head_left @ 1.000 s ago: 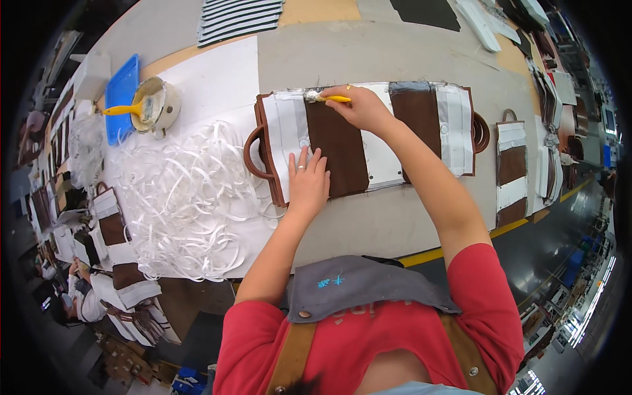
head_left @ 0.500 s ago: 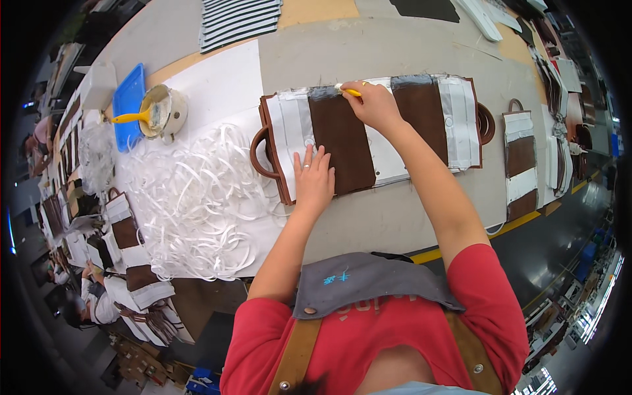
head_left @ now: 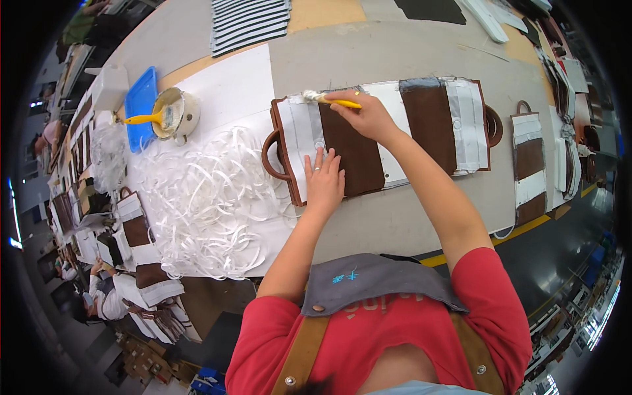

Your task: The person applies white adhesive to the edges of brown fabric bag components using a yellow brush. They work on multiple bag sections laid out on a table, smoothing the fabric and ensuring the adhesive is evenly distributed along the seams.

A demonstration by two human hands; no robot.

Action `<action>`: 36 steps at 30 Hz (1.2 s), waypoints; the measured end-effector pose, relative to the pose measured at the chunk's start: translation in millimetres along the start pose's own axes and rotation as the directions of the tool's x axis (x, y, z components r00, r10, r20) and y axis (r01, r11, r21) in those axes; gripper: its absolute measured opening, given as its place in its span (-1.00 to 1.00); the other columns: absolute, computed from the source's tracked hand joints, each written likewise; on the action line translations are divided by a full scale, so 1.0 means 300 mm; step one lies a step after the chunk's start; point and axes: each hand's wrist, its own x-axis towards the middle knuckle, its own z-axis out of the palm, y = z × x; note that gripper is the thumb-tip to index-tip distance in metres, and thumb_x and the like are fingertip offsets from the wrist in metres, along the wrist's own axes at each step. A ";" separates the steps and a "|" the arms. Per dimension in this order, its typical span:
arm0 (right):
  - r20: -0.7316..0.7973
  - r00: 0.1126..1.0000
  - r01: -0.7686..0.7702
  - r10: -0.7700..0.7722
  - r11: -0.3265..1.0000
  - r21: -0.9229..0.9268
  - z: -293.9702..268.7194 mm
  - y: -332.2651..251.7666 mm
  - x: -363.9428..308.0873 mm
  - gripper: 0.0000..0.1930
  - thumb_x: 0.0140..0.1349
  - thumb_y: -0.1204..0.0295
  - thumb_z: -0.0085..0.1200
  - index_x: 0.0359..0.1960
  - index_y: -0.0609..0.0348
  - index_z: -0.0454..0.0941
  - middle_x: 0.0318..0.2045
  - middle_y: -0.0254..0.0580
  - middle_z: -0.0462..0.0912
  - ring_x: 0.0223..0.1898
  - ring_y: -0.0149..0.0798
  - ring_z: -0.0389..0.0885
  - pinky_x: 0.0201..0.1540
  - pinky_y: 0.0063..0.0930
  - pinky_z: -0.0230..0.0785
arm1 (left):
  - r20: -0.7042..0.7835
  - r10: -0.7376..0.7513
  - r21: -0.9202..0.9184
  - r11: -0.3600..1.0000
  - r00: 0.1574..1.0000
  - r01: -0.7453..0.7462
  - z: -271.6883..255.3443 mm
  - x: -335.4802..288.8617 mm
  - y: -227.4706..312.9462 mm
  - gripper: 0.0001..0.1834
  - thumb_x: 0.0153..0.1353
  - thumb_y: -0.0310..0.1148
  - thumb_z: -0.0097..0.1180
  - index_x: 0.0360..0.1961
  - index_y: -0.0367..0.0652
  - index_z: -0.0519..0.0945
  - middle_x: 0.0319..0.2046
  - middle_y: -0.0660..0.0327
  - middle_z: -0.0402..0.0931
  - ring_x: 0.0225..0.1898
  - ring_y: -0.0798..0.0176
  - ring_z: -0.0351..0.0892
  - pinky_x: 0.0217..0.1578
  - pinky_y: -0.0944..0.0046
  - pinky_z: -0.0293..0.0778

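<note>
A stack of bag panels in brown and white bands (head_left: 355,158), with round brown handles at both ends, lies flat on the table. My right hand (head_left: 368,118) is closed around the yellow handle of a brush (head_left: 337,101). The brush's white bristles rest at the far edge of the stack, on the white band near its left end. Along that edge, a greyish coating shows on the brown bands. My left hand (head_left: 325,184) lies with fingers spread on the stack's left part, a ring on one finger.
Left of the stack lies a heap of white strips (head_left: 204,204). Behind it stand a pot (head_left: 188,117) with a second yellow brush (head_left: 141,120) and a blue tray (head_left: 135,105). Another bag panel (head_left: 528,158) lies at the right. A person (head_left: 108,299) sits at far left.
My right hand has swept the brush leftward along the far edge, from the brown band onto the white one. My left hand stays on the stack. The whole view has shifted slightly.
</note>
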 end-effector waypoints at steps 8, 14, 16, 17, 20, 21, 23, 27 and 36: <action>-0.034 0.994 -0.101 0.101 0.995 -0.006 0.017 -0.016 0.048 -0.81 0.16 0.44 0.02 -0.18 0.04 0.55 -0.35 -0.21 0.58 -0.38 -0.27 0.52 -0.28 -0.51 0.34 | -0.002 0.011 0.018 1.000 1.000 -0.011 0.010 -0.010 -0.007 -0.66 0.11 -0.38 -0.01 -0.08 -0.29 0.43 0.05 0.05 0.33 0.20 -0.05 0.13 0.21 -0.14 -0.16; 0.087 0.995 -0.031 0.050 0.976 -0.214 0.050 -0.008 0.069 -0.82 0.16 0.44 0.03 -0.19 0.04 0.55 -0.32 -0.22 0.58 -0.32 -0.26 0.53 -0.28 -0.53 0.35 | -0.014 0.016 0.016 1.000 1.000 -0.016 0.003 -0.005 0.000 -0.67 0.11 -0.39 -0.01 -0.09 -0.28 0.42 0.05 0.05 0.34 0.20 -0.05 0.14 0.20 -0.15 -0.14; 0.012 0.998 -0.053 0.055 0.992 -0.116 0.048 -0.012 0.081 -0.82 0.15 0.43 0.04 -0.19 0.02 0.55 -0.31 -0.19 0.58 -0.33 -0.22 0.53 -0.29 -0.50 0.35 | -0.028 0.018 0.000 1.000 0.999 -0.018 0.009 -0.007 0.002 -0.68 0.10 -0.41 0.00 -0.10 -0.26 0.42 0.04 0.06 0.35 0.19 -0.06 0.17 0.19 -0.17 -0.12; -0.023 0.998 -0.063 0.061 0.996 -0.067 0.047 -0.019 0.085 -0.81 0.15 0.43 0.04 -0.19 0.01 0.55 -0.31 -0.18 0.57 -0.34 -0.20 0.52 -0.30 -0.49 0.35 | -0.029 0.019 0.007 1.000 0.999 -0.019 0.008 -0.009 -0.001 -0.68 0.10 -0.41 0.00 -0.10 -0.26 0.42 0.04 0.05 0.35 0.18 -0.07 0.17 0.19 -0.17 -0.11; 0.158 0.987 0.053 -0.027 0.986 -0.157 0.055 -0.034 0.072 -0.81 0.14 0.41 0.05 -0.19 0.05 0.54 -0.31 -0.21 0.59 -0.35 -0.26 0.54 -0.30 -0.52 0.35 | -0.034 0.019 0.018 1.000 0.999 -0.019 0.008 -0.011 -0.001 -0.69 0.10 -0.41 0.00 -0.11 -0.27 0.42 0.04 0.05 0.35 0.18 -0.07 0.17 0.18 -0.18 -0.11; 0.225 0.973 0.086 -0.044 0.980 -0.180 0.064 -0.031 0.069 -0.81 0.14 0.40 0.06 -0.19 0.06 0.54 -0.32 -0.22 0.60 -0.36 -0.28 0.54 -0.31 -0.53 0.35 | -0.035 0.018 0.020 1.000 0.999 -0.017 0.008 -0.010 -0.001 -0.69 0.10 -0.40 0.00 -0.11 -0.27 0.42 0.04 0.05 0.35 0.18 -0.07 0.16 0.18 -0.18 -0.10; 0.058 0.998 -0.010 0.018 0.992 -0.130 0.067 -0.006 0.085 -0.82 0.16 0.41 0.04 -0.19 0.05 0.55 -0.37 -0.24 0.61 -0.44 -0.32 0.51 -0.32 -0.54 0.34 | -0.039 0.023 0.007 1.000 0.999 -0.023 0.006 -0.010 0.001 -0.69 0.11 -0.40 0.00 -0.11 -0.27 0.42 0.04 0.04 0.34 0.18 -0.08 0.16 0.18 -0.18 -0.10; -0.041 0.993 -0.111 0.110 0.993 -0.030 0.037 -0.014 0.076 -0.80 0.16 0.30 0.02 -0.23 0.08 0.56 -0.48 -0.16 0.59 -0.51 -0.19 0.52 -0.39 -0.49 0.37 | -0.036 0.023 -0.012 1.000 0.999 -0.023 0.006 -0.016 -0.011 -0.69 0.11 -0.38 -0.01 -0.12 -0.30 0.43 0.03 0.02 0.35 0.19 -0.08 0.15 0.19 -0.16 -0.12; -0.172 0.947 -0.238 0.272 0.952 0.194 -0.113 -0.005 -0.022 -0.79 0.17 0.38 0.03 -0.18 0.12 0.54 -0.48 -0.34 0.54 -0.48 -0.52 0.45 -0.40 -0.68 0.33 | -0.303 -0.161 -0.312 0.948 0.939 0.062 -0.121 -0.061 -0.012 -0.71 0.04 -0.52 0.03 -0.16 -0.32 0.42 -0.21 0.06 0.36 -0.18 0.01 0.34 -0.03 0.12 0.21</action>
